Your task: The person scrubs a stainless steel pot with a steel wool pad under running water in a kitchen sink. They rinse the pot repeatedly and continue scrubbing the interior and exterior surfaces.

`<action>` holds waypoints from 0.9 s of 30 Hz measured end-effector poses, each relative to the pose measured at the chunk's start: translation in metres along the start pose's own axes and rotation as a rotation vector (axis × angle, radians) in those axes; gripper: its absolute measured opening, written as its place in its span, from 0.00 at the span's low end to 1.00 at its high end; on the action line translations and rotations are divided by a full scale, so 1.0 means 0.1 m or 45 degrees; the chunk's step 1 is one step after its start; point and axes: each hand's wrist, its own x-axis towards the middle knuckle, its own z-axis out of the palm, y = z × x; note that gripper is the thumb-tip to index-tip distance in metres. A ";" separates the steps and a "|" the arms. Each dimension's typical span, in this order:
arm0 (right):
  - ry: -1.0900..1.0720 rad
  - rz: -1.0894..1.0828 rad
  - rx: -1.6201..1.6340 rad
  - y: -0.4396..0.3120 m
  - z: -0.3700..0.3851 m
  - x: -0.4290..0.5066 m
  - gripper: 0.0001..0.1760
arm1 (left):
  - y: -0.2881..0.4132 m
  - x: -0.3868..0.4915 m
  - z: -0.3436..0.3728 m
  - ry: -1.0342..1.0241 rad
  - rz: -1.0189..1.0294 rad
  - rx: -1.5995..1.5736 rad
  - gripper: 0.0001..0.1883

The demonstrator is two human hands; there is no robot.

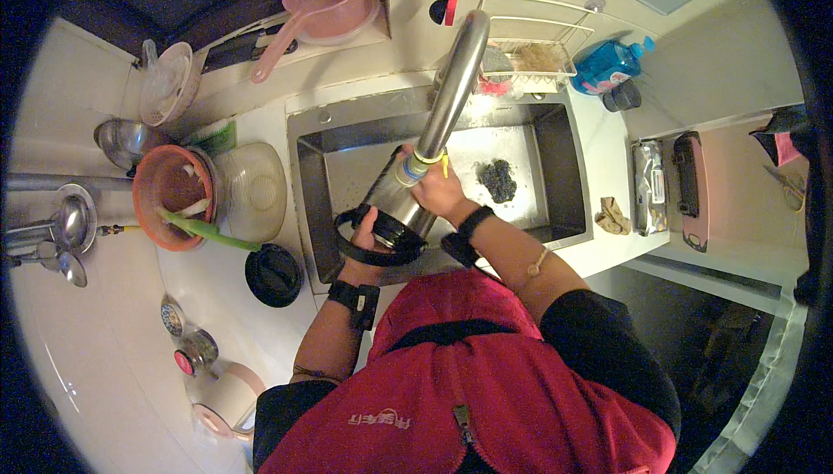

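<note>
Over the steel sink (345, 148) I hold a metal vessel with a black rim and handle (394, 204), tilted beneath the faucet. My left hand (364, 246) grips its black-rimmed end. My right hand (439, 187) is around the other end, close to the tip of the stainless faucet (455, 83); the faucet partly hides its fingers. A dark, wet clump (498, 181) lies on the sink floor to the right. A black round lid (273, 275) rests on the counter left of the sink.
An orange bowl (146, 197) with a green onion and a clear lid (260, 191) stand left of the sink. Behind it hangs a wire rack (540, 73), beside a blue bottle (602, 67). Crumpled brown material (612, 217) lies at the right.
</note>
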 end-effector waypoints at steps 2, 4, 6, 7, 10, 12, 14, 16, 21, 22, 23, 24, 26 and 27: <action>-0.271 -0.033 0.129 -0.02 -0.01 0.22 0.24 | 0.04 0.00 0.01 -0.026 -0.009 0.044 0.26; -0.392 0.067 0.372 -0.06 -0.05 0.32 0.26 | 0.10 0.00 0.04 -0.215 -0.089 -0.040 0.27; -0.114 -0.033 0.112 -0.09 -0.09 0.26 0.24 | 0.12 -0.01 0.07 -0.053 0.020 0.030 0.28; 0.113 -0.137 -0.057 -0.08 -0.11 0.18 0.22 | 0.11 -0.02 0.08 0.120 0.057 0.072 0.29; 0.084 0.109 0.313 0.02 -0.13 -0.23 0.22 | 0.04 -0.09 0.08 -0.103 0.096 -0.013 0.25; 0.103 0.044 0.358 0.18 -0.11 -0.53 0.22 | 0.00 -0.10 0.06 0.059 0.117 0.076 0.25; 0.102 -0.020 0.170 0.37 -0.07 -0.80 0.21 | 0.00 -0.09 0.02 0.079 0.107 0.088 0.25; 0.055 0.142 0.176 0.55 -0.03 -0.99 0.20 | 0.02 -0.08 -0.05 0.166 0.054 0.049 0.25; 0.119 0.820 0.583 0.65 -0.04 -0.98 0.17 | 0.14 0.03 -0.29 0.103 0.152 0.104 0.25; 0.157 0.912 0.798 0.61 -0.08 -0.90 0.17 | 0.17 0.07 -0.34 0.131 0.148 0.099 0.25; 0.182 0.983 1.046 0.55 -0.12 -0.82 0.17 | 0.17 0.09 -0.38 0.144 0.155 0.081 0.26; 0.175 1.079 1.233 0.49 -0.18 -0.75 0.18 | 0.18 0.13 -0.41 0.128 0.104 0.045 0.24; 0.207 1.090 1.418 0.34 -0.28 -0.62 0.21 | 0.17 0.16 -0.43 0.091 0.142 0.043 0.21; 0.246 0.986 1.528 0.27 -0.32 -0.58 0.22 | 0.16 0.16 -0.41 0.131 0.122 0.013 0.20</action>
